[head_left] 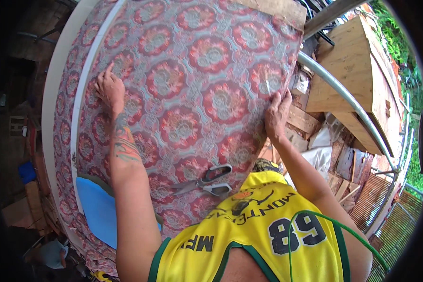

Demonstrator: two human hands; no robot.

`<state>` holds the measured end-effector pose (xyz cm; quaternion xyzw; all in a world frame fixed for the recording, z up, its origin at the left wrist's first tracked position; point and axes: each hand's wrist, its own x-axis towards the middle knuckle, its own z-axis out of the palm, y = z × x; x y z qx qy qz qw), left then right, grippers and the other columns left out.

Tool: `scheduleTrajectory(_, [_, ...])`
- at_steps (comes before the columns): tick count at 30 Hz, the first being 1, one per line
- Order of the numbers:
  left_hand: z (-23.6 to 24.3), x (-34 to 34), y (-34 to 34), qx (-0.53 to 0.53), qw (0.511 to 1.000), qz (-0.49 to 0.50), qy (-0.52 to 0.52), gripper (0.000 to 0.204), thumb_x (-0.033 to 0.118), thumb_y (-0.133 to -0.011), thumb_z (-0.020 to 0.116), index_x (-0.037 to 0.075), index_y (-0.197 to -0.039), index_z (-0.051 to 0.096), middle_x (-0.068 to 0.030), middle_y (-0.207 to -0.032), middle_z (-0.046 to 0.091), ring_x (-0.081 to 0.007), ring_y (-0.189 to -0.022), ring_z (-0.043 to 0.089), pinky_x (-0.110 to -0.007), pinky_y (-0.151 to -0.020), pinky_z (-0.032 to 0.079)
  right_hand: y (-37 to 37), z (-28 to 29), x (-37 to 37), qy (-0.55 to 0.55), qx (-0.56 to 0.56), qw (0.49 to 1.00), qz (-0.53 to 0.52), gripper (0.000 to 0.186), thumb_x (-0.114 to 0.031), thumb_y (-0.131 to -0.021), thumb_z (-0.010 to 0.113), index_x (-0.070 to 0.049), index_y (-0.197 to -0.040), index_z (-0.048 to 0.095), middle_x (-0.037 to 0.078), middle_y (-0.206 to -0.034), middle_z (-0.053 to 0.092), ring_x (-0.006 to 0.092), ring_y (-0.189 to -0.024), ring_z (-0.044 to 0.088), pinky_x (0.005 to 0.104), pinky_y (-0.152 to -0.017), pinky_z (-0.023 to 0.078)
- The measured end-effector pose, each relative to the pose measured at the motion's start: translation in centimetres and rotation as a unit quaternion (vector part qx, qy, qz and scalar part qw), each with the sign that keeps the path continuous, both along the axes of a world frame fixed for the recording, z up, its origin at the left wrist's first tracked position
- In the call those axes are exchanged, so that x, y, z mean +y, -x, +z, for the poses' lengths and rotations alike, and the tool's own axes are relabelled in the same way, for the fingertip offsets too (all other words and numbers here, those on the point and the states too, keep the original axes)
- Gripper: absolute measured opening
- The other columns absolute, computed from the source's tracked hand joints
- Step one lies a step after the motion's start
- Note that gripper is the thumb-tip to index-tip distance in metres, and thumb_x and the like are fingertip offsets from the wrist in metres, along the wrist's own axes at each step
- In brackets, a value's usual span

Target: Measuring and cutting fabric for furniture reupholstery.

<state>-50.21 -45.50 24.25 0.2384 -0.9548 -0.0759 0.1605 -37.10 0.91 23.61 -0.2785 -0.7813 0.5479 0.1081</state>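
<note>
A red and grey-blue fabric with round flower motifs (181, 124) covers the broad surface before me. My left hand (110, 91) rests on it with slightly bent, spread fingers, close to a long white strip (81, 101). At the fabric's right edge lies my right hand (278, 115), its fingers stretched out over the border; its underside is hidden. Between my arms, near my body, a pair of scissors (209, 181) with grey handles lies on the cloth, blades pointing left. A light blue flat piece (96, 207) is partly hidden behind my left forearm.
Off the right side stand a curved metal pipe (348, 98) and a large plywood box (340, 70), with wood scraps and white plastic (317, 157) below. A brown board (277, 10) borders the far edge. A green cord (348, 228) crosses my shirt.
</note>
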Motion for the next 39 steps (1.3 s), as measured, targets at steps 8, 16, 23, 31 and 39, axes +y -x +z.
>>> scheduleTrajectory(8, [-0.3,-0.2,-0.1,-0.012,1.000,0.010,0.016,0.038,0.030,-0.107,0.041,0.039,-0.139,0.060,0.0014,-0.147,0.052,-0.0272,-0.140,0.041,-0.055,-0.118,0.025,0.1,0.4,-0.6,-0.107,-0.035,0.994,0.007,0.055,-0.033,-0.109,0.041,-0.002,-0.152,0.030,0.032,-0.117,0.067,0.0468,-0.109,0.065,0.0505,-0.096,0.048])
scheduleTrajectory(16, [-0.3,-0.5,-0.8,0.009,1.000,0.010,0.010,0.037,0.028,-0.106,0.045,0.040,-0.137,0.062,0.0036,-0.145,0.053,-0.0252,-0.139,0.041,-0.055,-0.116,0.028,0.0,-0.3,-0.3,-0.113,-0.029,0.993,-0.003,0.059,-0.038,-0.107,0.044,-0.003,-0.152,0.032,0.032,-0.120,0.066,0.0488,-0.114,0.063,0.0507,-0.100,0.047])
scheduleTrajectory(23, [0.2,-0.4,-0.7,0.003,1.000,0.019,0.012,0.038,0.027,-0.105,0.046,0.040,-0.137,0.061,0.0047,-0.144,0.053,-0.0243,-0.136,0.043,-0.052,-0.116,0.029,-0.1,0.4,-0.9,-0.130,-0.057,0.990,-0.006,0.061,-0.039,-0.107,0.044,-0.001,-0.153,0.031,0.035,-0.123,0.064,0.0513,-0.118,0.060,0.0520,-0.102,0.045])
scheduleTrajectory(31, [0.1,-0.4,-0.8,-0.002,1.000,0.023,0.017,0.037,0.028,-0.105,0.046,0.040,-0.137,0.061,0.0051,-0.144,0.053,-0.0240,-0.136,0.043,-0.051,-0.116,0.030,0.0,0.6,-1.0,-0.138,-0.057,0.989,-0.007,0.061,-0.039,-0.107,0.044,-0.002,-0.153,0.031,0.037,-0.123,0.063,0.0529,-0.118,0.059,0.0524,-0.102,0.044])
scheduleTrajectory(39, [0.1,-0.1,-0.3,0.004,1.000,0.018,0.018,0.037,0.027,-0.105,0.045,0.040,-0.137,0.061,0.0048,-0.144,0.053,-0.0242,-0.137,0.042,-0.051,-0.115,0.030,0.1,0.6,-0.7,-0.140,-0.061,0.988,-0.015,0.059,-0.038,-0.107,0.044,-0.001,-0.152,0.032,0.037,-0.120,0.064,0.0529,-0.116,0.060,0.0534,-0.101,0.045])
